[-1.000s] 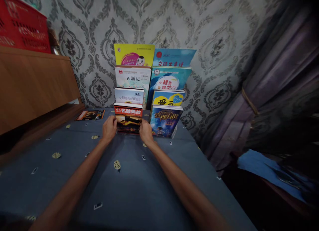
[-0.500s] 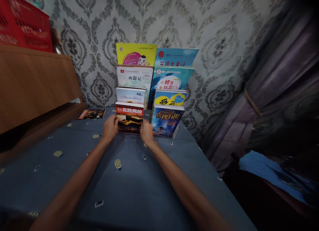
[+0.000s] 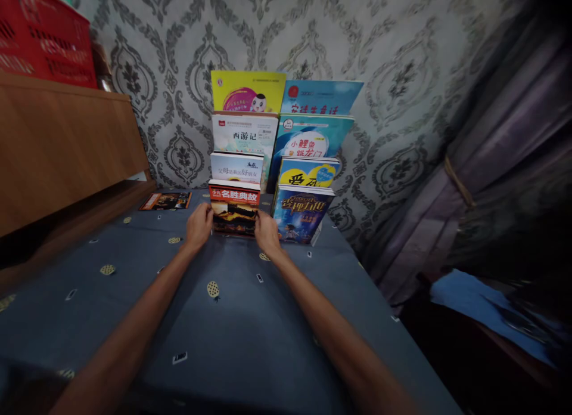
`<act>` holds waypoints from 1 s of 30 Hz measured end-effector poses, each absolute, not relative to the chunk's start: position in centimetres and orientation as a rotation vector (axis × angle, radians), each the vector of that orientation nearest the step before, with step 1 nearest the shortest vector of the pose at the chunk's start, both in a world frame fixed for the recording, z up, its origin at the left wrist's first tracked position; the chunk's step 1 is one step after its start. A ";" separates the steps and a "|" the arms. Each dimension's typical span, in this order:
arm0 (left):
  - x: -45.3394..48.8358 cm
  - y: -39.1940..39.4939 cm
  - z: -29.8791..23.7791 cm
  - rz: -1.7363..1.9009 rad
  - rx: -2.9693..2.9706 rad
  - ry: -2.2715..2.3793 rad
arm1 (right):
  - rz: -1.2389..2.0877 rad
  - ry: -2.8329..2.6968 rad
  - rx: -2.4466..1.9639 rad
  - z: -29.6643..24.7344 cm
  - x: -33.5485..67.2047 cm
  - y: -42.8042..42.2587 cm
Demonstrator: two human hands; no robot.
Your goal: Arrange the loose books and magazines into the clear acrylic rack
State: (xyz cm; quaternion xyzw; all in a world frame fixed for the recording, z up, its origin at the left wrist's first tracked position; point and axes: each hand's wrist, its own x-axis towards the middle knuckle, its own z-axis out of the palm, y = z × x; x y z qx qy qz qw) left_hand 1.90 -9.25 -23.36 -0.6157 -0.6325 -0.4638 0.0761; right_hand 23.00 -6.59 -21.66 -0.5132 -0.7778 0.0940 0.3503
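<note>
A: ok so where's the 少儿名胜典故 book [image 3: 235, 215] being held?

B: At the front of the left-hand row, just above the blue-grey patterned cloth [image 3: 241, 331]. Its left edge is being pinched by the left hand [image 3: 199, 225], its right by the right hand [image 3: 267, 231].

A: And which way is it being pointed?

B: The cover's being faced toward the camera, title right way up, long axis being stood roughly vertical. The flat rectangular cover is being topped by a white page edge.

A: Neighbours?

B: A dark-blue book [image 3: 301, 215] is being propped beside it. Everything's being backed by grey damask-patterned wallpaper [image 3: 179, 63], and a perforated red basket [image 3: 58, 39] is being supported by a wood-grain cabinet [image 3: 67, 141].
</note>
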 end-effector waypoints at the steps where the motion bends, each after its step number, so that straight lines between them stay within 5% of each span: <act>1: 1.8 -9.3 -23.4 -1.398 -1.855 -1.893 | 0.244 -2.015 -1.314 -21.7 23.1 -6.6; 30: -0.7 -9.7 -25.6 -1.323 -1.913 -1.850 | 0.271 -1.905 -1.142 -26.1 23.2 -6.3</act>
